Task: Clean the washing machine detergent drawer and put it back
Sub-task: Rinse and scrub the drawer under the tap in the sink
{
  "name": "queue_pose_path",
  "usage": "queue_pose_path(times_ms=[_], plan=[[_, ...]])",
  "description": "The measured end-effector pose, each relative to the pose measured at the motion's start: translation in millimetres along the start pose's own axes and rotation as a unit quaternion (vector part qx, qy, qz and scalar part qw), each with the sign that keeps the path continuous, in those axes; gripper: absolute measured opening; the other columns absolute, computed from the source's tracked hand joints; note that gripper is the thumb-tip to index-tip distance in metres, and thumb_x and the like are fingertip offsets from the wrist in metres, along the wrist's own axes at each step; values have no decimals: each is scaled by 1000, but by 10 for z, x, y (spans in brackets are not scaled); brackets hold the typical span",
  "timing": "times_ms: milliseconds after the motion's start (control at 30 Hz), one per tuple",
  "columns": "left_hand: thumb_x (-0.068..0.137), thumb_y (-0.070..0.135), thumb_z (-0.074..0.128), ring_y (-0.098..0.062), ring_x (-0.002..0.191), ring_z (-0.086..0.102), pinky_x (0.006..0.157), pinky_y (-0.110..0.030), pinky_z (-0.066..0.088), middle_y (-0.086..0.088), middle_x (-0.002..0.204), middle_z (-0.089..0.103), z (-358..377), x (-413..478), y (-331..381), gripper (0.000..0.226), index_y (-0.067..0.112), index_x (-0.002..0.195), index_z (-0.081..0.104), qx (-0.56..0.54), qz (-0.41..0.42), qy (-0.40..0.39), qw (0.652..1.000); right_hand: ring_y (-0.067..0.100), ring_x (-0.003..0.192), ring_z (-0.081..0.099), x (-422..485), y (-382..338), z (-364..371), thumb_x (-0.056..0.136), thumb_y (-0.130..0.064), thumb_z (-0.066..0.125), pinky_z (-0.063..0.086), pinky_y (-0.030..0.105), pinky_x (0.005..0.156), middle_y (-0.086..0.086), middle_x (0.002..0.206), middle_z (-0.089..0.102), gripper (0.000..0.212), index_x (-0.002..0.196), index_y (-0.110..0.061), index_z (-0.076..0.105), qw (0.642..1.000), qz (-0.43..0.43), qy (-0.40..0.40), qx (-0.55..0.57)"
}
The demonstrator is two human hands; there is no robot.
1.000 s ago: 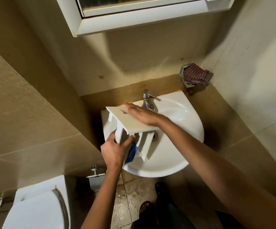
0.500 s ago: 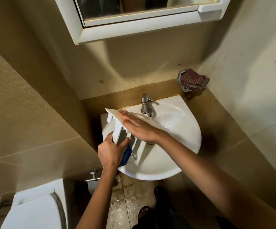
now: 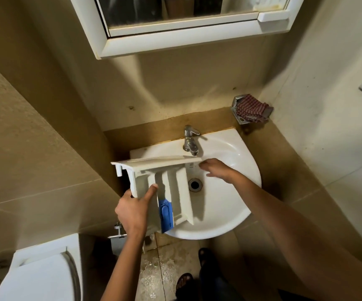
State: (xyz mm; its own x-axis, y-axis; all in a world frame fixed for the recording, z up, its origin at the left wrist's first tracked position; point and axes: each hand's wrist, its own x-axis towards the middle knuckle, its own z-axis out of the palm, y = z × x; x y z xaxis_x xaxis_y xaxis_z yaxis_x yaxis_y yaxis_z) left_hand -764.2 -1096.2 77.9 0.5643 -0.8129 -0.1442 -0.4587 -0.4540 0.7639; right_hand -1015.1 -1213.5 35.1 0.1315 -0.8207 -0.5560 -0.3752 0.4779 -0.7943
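Drawer (image 3: 175, 187) is hanging over the sink (image 3: 230, 203), left hand (image 3: 132, 211) gripping it, right hand (image 3: 217, 170) loose alongside, blue insert (image 3: 166, 216) sitting inside.

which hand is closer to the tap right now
Right. The right hand is just below the tap, at the far end of the detergent drawer; the left hand grips the drawer's side, farther down and left.

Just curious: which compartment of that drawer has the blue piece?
The narrow middle compartment of the detergent drawer, blue insert at its near end; its neighbours are plain white.
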Motion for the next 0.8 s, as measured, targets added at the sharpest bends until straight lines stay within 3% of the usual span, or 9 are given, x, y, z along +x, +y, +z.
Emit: queue_pose_path(times_ms=[100, 233, 300, 367, 433, 533, 600, 667, 800], plan=[[75, 59, 73, -14, 47, 41, 47, -26, 30, 2, 49, 44, 32, 31, -61, 60, 11, 57, 41, -8, -77, -49, 996, 19, 74, 57, 89, 168, 26, 93, -4, 55, 53, 26, 75, 13, 90, 59, 10, 88, -4, 63, 979, 40, 45, 196], [79, 47, 74, -16, 55, 43, 64, -31, 40, -1, 62, 47, 90, 127, -230, 47, 16, 59, 45, -33, -174, -175, 968, 17, 64, 57, 332, 69, 89, 96, 1, 46, 56, 23, 67, 14, 75, 56, 14, 90, 4, 58, 884, 92, 59, 456], [81, 36, 74, -20, 72, 55, 73, -33, 48, -6, 85, 59, 106, 122, -317, 28, 11, 80, 61, -62, -216, -223, 948, 19, 62, 56, 451, -2, 129, 97, 1, 41, 51, 23, 74, 13, 64, 55, 17, 86, 4, 54, 863, 110, 38, 492], [84, 29, 71, -30, 95, 60, 85, -39, 50, -13, 111, 61, 116, 108, -347, 35, 6, 109, 62, -55, -245, -258, 933, 24, 71, 57, 555, -40, 171, 99, 0, 36, 47, 28, 84, 15, 69, 58, 22, 85, 6, 53, 848, 119, 35, 516], [85, 26, 66, -33, 107, 57, 93, -42, 48, -16, 124, 58, 135, 111, -336, 41, 5, 120, 58, -37, -259, -287, 921, 27, 69, 62, 630, -64, 195, 101, -3, 33, 49, 29, 82, 19, 77, 61, 27, 87, 9, 53, 826, 131, 33, 547], [87, 21, 59, -37, 108, 58, 89, -41, 49, -20, 122, 59, 181, 124, -255, 42, 3, 125, 54, -48, -294, -332, 895, 23, 58, 65, 695, -83, 200, 101, -5, 35, 56, 28, 57, 18, 70, 65, 28, 87, 8, 55, 802, 143, 18, 580], [88, 17, 57, -34, 105, 59, 83, -36, 49, -18, 119, 60, 233, 146, -202, 38, 2, 124, 53, -48, -300, -343, 889, 21, 66, 63, 750, -84, 184, 100, -3, 37, 55, 25, 48, 17, 74, 64, 23, 89, 9, 55, 789, 157, 19, 594], [89, 14, 55, -29, 97, 57, 78, -33, 45, -16, 111, 59, 278, 175, -149, 35, 2, 122, 51, -50, -299, -355, 884, 20, 73, 59, 794, -74, 169, 99, -1, 36, 54, 23, 45, 16, 81, 62, 21, 93, 8, 54, 784, 168, 14, 597], [88, 16, 52, -28, 93, 52, 79, -35, 39, -17, 104, 57, 343, 267, -56, 29, 4, 115, 52, -32, -293, -376, 878, 17, 70, 55, 846, -8, 126, 98, 2, 32, 51, 21, 50, 14, 70, 63, 27, 89, 6, 57, 810, 186, -18, 556]])
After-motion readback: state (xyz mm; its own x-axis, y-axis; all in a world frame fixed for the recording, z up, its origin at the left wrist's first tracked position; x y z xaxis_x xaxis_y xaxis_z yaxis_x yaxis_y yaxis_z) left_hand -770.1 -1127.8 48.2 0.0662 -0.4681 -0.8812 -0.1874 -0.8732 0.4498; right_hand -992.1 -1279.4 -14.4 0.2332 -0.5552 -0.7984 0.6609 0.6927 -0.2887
